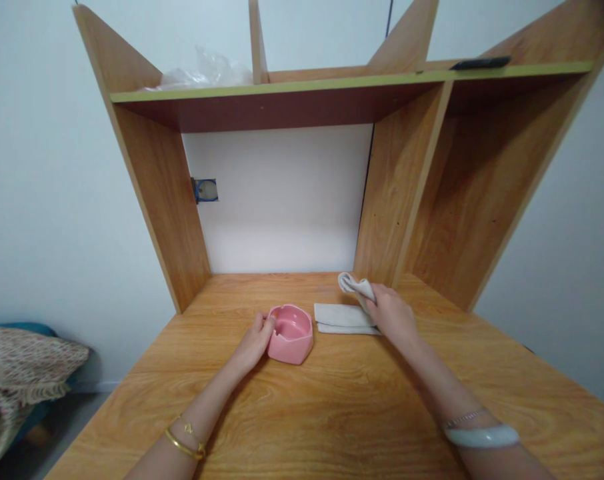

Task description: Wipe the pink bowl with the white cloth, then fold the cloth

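Observation:
A pink, faceted ashtray (291, 347) with notches in its rim is tilted toward me at the middle of the desk. My left hand (256, 339) grips its left wall, the thumb over the rim. To the right, my right hand (391, 312) is closed on a pale grey folded cloth (357, 287), which is raised above the desk with its end curling to the left. Under and behind that hand lies a second pale cloth (345, 316), folded into a flat strip. Its right end is partly hidden by my right hand.
The wooden desk (302, 420) carries a hutch with upright side panels (397, 193) and a shelf (302, 87) above. Crumpled clear plastic (202, 70) and a dark flat object (482, 63) lie on that shelf. A wall socket box (207, 190) shows at the back left. Patterned fabric (27, 363) lies at far left.

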The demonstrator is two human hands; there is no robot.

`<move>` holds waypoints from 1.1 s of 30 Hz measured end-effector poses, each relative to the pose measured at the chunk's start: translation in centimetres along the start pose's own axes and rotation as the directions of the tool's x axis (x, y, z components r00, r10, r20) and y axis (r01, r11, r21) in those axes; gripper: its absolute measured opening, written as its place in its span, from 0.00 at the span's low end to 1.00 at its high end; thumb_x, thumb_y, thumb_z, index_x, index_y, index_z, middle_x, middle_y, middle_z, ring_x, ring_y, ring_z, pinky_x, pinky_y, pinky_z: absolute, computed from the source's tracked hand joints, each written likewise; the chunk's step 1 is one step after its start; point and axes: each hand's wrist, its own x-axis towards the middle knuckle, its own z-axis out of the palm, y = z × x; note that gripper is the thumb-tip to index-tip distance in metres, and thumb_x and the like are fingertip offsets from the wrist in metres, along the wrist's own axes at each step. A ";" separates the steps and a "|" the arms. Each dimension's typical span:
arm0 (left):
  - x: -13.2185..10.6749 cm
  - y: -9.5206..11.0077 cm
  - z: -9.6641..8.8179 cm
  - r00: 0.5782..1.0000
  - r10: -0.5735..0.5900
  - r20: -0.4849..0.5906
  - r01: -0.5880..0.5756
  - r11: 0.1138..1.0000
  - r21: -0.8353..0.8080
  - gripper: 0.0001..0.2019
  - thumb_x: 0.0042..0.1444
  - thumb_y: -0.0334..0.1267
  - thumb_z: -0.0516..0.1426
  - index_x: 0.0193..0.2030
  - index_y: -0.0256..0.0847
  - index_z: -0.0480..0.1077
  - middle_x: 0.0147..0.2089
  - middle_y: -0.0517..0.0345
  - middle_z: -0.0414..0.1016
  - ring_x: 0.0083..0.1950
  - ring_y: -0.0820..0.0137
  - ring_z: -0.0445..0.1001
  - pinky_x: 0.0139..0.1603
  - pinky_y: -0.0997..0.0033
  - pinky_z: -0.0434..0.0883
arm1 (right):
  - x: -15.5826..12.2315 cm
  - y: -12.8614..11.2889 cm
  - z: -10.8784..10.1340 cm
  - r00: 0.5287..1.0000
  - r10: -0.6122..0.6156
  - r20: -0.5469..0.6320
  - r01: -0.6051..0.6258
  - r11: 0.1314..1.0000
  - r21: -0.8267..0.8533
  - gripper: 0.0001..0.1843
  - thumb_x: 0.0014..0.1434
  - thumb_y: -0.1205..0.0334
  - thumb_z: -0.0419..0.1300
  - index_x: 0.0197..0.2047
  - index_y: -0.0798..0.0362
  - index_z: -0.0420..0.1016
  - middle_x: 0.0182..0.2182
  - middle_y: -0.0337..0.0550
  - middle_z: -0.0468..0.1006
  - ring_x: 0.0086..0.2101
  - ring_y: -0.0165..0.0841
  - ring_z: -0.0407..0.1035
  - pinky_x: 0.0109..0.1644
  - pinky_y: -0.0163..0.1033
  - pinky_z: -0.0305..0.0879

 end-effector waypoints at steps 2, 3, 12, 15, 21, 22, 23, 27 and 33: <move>0.1 -0.1 0.0 1.000 0.005 -0.005 -0.005 1.000 0.005 0.17 0.53 0.53 0.44 0.33 0.40 0.61 0.31 0.58 0.70 0.35 0.67 0.69 0.38 0.69 0.61 | 0.4 1.2 -1.4 0.988 0.090 -0.128 -0.087 0.996 0.027 0.14 0.57 0.63 0.45 0.43 0.54 0.67 0.38 0.48 0.72 0.38 0.38 0.65 0.32 0.37 0.56; 0.2 -0.1 0.1 1.000 0.007 -0.008 -0.006 1.000 0.005 0.17 0.54 0.52 0.44 0.33 0.40 0.60 0.31 0.58 0.70 0.35 0.67 0.69 0.38 0.69 0.61 | 0.6 1.7 -2.3 0.970 0.129 -0.204 -0.121 0.991 0.050 0.14 0.57 0.64 0.45 0.44 0.55 0.66 0.38 0.49 0.71 0.38 0.38 0.65 0.32 0.37 0.56; 0.2 0.1 0.3 0.999 -0.013 -0.031 0.012 0.999 -0.030 0.17 0.54 0.51 0.44 0.34 0.39 0.62 0.32 0.58 0.71 0.35 0.68 0.69 0.37 0.70 0.61 | 1.8 0.3 -7.1 0.893 0.018 -0.450 0.016 0.997 0.072 0.14 0.54 0.66 0.46 0.42 0.54 0.67 0.37 0.48 0.69 0.38 0.39 0.63 0.33 0.37 0.56; 0.1 0.3 0.5 0.999 -0.018 -0.049 0.016 0.999 -0.045 0.17 0.54 0.51 0.44 0.34 0.39 0.62 0.32 0.57 0.71 0.35 0.67 0.69 0.37 0.70 0.62 | 1.0 -2.9 -6.0 0.944 -0.112 -0.311 0.128 0.991 0.032 0.16 0.54 0.69 0.46 0.44 0.50 0.66 0.38 0.45 0.69 0.39 0.37 0.62 0.33 0.36 0.56; 0.0 0.2 0.5 0.997 0.028 -0.074 -0.034 0.997 -0.072 0.19 0.54 0.52 0.44 0.36 0.38 0.63 0.32 0.56 0.71 0.33 0.67 0.69 0.36 0.69 0.63 | -1.7 -8.4 -2.7 0.945 -0.328 -0.001 0.325 0.936 0.135 0.19 0.52 0.73 0.48 0.45 0.48 0.67 0.40 0.42 0.69 0.42 0.34 0.63 0.38 0.34 0.55; 0.0 0.2 0.5 0.996 0.039 -0.081 -0.045 0.996 -0.071 0.19 0.54 0.52 0.44 0.36 0.37 0.63 0.32 0.56 0.71 0.34 0.67 0.69 0.36 0.69 0.63 | -2.1 -8.9 -2.3 0.936 -0.349 0.038 0.339 0.928 0.155 0.18 0.52 0.72 0.48 0.44 0.48 0.67 0.40 0.42 0.69 0.42 0.33 0.63 0.38 0.34 0.55; 0.0 0.3 0.5 0.995 0.052 -0.087 -0.058 0.996 -0.071 0.19 0.54 0.52 0.44 0.36 0.37 0.64 0.33 0.55 0.71 0.35 0.67 0.69 0.37 0.69 0.63 | -2.4 -9.4 -2.0 0.928 -0.366 0.073 0.349 0.921 0.173 0.17 0.52 0.72 0.49 0.44 0.48 0.68 0.40 0.42 0.69 0.41 0.33 0.63 0.37 0.34 0.55; 0.1 0.4 0.6 0.989 0.111 -0.100 -0.119 0.990 -0.081 0.19 0.55 0.51 0.45 0.41 0.37 0.65 0.38 0.53 0.72 0.40 0.66 0.69 0.41 0.69 0.63 | -3.2 -10.0 -1.3 0.898 -0.414 0.146 0.371 0.894 0.252 0.15 0.51 0.65 0.53 0.43 0.49 0.70 0.38 0.42 0.68 0.40 0.34 0.64 0.38 0.34 0.56; -0.3 1.0 0.6 0.979 0.199 -0.053 -0.204 0.973 -0.105 0.20 0.56 0.50 0.46 0.47 0.38 0.66 0.45 0.51 0.72 0.45 0.66 0.68 0.47 0.68 0.62 | -3.5 -9.7 -0.5 0.903 -0.411 0.129 0.311 0.828 0.467 0.19 0.56 0.47 0.48 0.36 0.49 0.75 0.33 0.41 0.67 0.35 0.32 0.65 0.40 0.36 0.58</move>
